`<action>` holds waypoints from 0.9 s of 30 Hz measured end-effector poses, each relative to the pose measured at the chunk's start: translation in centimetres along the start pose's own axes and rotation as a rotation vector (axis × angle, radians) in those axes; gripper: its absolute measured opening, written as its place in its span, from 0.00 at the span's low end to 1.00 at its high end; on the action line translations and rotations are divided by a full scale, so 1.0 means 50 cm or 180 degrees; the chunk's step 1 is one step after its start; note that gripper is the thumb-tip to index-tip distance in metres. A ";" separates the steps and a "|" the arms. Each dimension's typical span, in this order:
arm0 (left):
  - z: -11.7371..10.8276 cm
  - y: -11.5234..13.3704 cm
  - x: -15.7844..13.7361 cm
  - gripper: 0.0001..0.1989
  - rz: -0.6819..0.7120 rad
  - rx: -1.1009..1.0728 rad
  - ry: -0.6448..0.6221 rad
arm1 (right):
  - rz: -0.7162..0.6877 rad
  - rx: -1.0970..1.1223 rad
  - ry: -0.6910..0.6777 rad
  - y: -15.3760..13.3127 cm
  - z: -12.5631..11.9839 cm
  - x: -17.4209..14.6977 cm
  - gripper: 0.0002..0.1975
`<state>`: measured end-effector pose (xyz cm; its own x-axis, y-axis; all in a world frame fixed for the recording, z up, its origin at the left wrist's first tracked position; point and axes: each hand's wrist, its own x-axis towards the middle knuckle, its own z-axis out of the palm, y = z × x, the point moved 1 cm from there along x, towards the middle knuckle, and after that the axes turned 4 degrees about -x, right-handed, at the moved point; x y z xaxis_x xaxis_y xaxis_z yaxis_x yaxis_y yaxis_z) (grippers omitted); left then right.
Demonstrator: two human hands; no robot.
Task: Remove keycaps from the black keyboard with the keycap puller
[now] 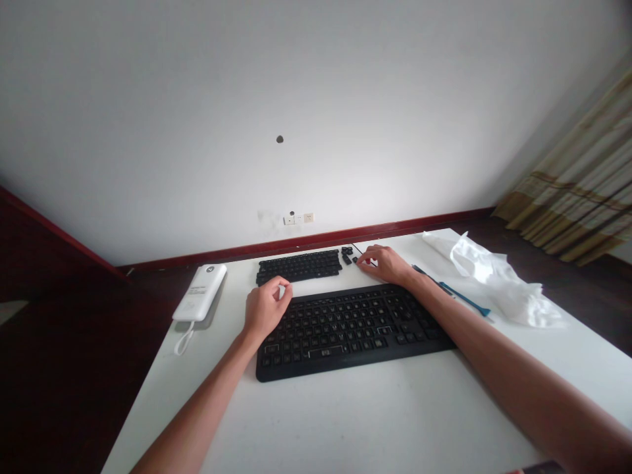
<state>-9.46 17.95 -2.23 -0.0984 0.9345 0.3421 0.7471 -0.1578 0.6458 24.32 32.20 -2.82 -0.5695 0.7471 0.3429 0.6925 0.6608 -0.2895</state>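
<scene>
A black keyboard (340, 322) lies on the white table with its keycaps off, leaving bare key sockets. Over its upper left corner my left hand (266, 306) is closed, thumb and forefinger pressed together; whatever they may hold is hidden. My right hand (385, 263) reaches past the keyboard's far edge, its fingertips pinched at a small black keycap (355, 260). Beside it sit a few loose black keycaps (347, 259). Behind the keyboard, removed keycaps (299, 265) are laid out in rows, a little beyond my left hand.
A white power bank (201, 293) with a looped strap lies at the table's left edge. To the right are a blue pry tool (464, 299) and a crumpled white plastic bag (498, 280). The wall with sockets (299, 219) stands behind the table (345, 421).
</scene>
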 end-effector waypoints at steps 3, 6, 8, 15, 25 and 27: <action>-0.001 0.003 0.001 0.13 -0.0001 0.0008 -0.0008 | 0.0002 0.0017 -0.0004 0.000 0.002 0.002 0.11; -0.001 0.003 0.001 0.13 0.0023 0.0037 -0.0018 | 0.0019 0.0035 -0.0026 -0.002 0.004 0.004 0.13; 0.000 0.002 0.001 0.13 0.0040 0.0053 -0.0021 | 0.0011 0.0044 -0.0031 -0.001 0.006 0.005 0.13; 0.002 -0.004 0.001 0.13 0.0062 0.0062 -0.0023 | -0.0032 0.0068 -0.0019 0.004 0.010 0.006 0.14; 0.001 -0.001 0.001 0.13 0.0037 0.0040 -0.0032 | 0.0253 -0.0199 0.0005 0.007 0.001 0.005 0.13; 0.000 0.000 0.001 0.13 0.0045 0.0042 -0.0037 | 0.0234 -0.0178 -0.0010 0.008 0.003 0.006 0.13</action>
<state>-9.45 18.01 -2.23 -0.0801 0.9358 0.3432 0.7569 -0.1670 0.6319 24.38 32.69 -2.96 -0.5175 0.7937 0.3197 0.7561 0.5991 -0.2636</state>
